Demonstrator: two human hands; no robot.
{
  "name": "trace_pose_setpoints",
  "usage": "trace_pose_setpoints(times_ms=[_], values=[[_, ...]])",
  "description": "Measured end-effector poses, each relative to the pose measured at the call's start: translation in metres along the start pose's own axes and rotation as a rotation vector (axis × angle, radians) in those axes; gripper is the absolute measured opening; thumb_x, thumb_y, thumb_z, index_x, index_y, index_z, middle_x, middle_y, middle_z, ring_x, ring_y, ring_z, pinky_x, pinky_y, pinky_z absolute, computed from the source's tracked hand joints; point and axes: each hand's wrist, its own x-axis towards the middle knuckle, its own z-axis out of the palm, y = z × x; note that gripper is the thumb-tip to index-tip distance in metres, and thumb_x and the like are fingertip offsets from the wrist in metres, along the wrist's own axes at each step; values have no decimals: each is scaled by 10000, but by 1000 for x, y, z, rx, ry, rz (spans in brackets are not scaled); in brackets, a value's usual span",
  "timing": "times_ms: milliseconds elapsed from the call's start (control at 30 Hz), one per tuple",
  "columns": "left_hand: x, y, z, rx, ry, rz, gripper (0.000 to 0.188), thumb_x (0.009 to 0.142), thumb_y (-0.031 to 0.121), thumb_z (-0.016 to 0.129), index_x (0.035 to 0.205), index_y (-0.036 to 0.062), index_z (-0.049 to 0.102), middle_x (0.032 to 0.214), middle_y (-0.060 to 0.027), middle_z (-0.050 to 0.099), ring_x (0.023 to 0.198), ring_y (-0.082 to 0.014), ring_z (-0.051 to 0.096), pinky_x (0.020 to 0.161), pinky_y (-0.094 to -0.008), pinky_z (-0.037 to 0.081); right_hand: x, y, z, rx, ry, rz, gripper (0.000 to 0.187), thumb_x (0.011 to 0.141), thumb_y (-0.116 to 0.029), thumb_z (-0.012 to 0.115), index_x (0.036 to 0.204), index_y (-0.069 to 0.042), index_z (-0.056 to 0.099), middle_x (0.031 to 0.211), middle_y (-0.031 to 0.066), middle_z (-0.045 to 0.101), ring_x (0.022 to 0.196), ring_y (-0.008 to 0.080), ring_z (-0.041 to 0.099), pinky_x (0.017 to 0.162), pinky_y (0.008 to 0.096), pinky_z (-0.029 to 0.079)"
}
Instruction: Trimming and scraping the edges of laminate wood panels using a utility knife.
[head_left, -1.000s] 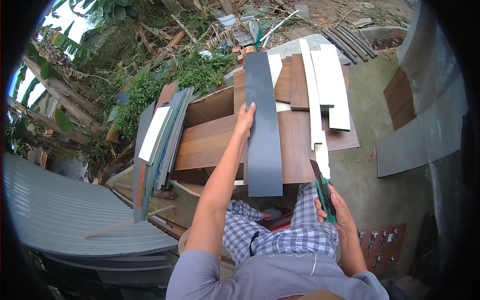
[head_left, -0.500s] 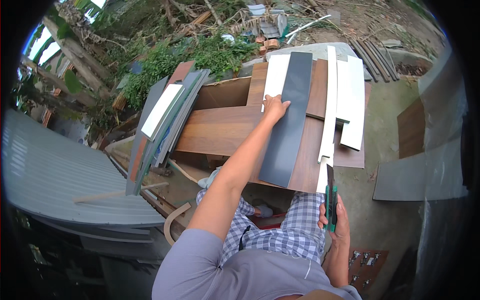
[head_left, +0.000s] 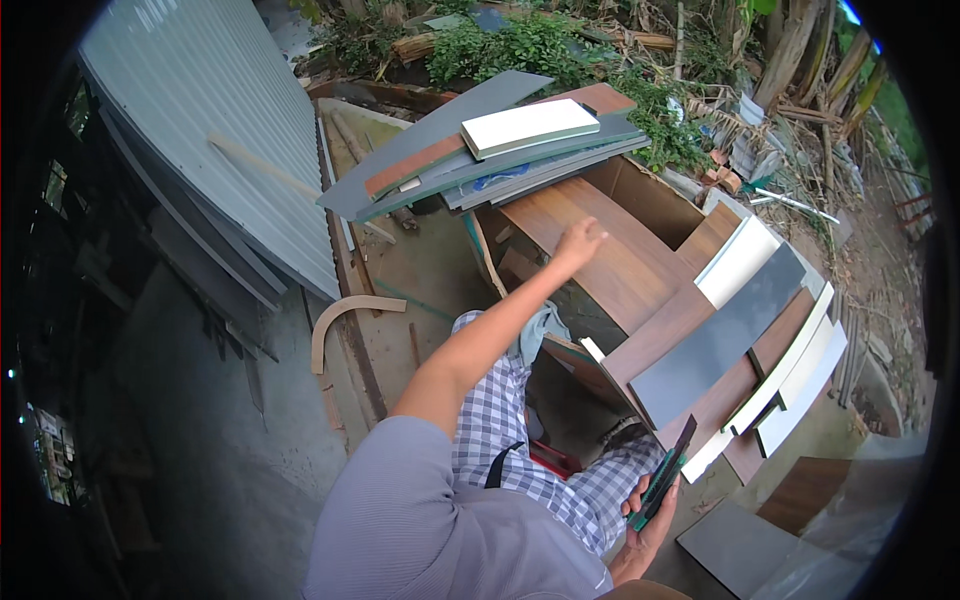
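Observation:
My left hand (head_left: 580, 247) hovers over a wide brown wood-grain board (head_left: 625, 270), its fingers loosely bent and nothing visible in them. To its right a dark grey panel (head_left: 715, 345) lies across the brown boards, partly over a white panel (head_left: 740, 262). Low in front of me, my right hand (head_left: 648, 520) grips a green-and-black utility knife (head_left: 660, 482), its dark blade pointing up and away. The blade tip is close to the near end of a long white strip (head_left: 715, 450). Beyond my left hand lies a stack of grey panels (head_left: 440, 95) topped by a short white board (head_left: 530, 128).
An open cardboard box (head_left: 650, 195) sits behind the brown board. On the left are a corrugated sheet (head_left: 220, 120) and a curved wooden piece (head_left: 350, 318). More grey panels (head_left: 745, 548) rest on the floor at the lower right.
My left hand has lifted off the white and dark grey panels and moved left over the brown board. The view has swung left. The knife stays in my right hand.

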Motion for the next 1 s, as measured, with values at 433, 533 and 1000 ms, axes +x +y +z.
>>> trace_pose_setpoints(times_ms=[433, 533, 1000], values=[[181, -127, -219, -482, 541, -458, 419, 837, 273, 604, 1055, -76, 523, 988, -186, 578, 856, -287, 607, 688, -419, 518, 5, 20, 69, -202, -72, 239, 647, 851, -467, 512, 1307, -52, 318, 767, 88, 507, 542, 129, 458, 470, 266, 434], [201, -131, -204, -548, 482, -617, 561, 744, 283, 714, 1112, -92, 518, 1165, -220, 515, 965, -337, 580, 694, -464, 544, 5, 21, 74, -171, -5, 250, 649, 854, -451, 513, 1317, -45, 306, 787, 87, 514, 561, 126, 463, 488, 268, 441], [207, -69, -226, -900, 358, -504, 419, 788, 112, 632, 1149, 10, 447, 1075, -167, 531, 987, -338, 545, 796, -507, 475, 15, 21, 91, -192, -89, 284, 695, 859, -445, 517, 1343, -3, 287, 789, 81, 516, 586, 125, 476, 516, 259, 457]])
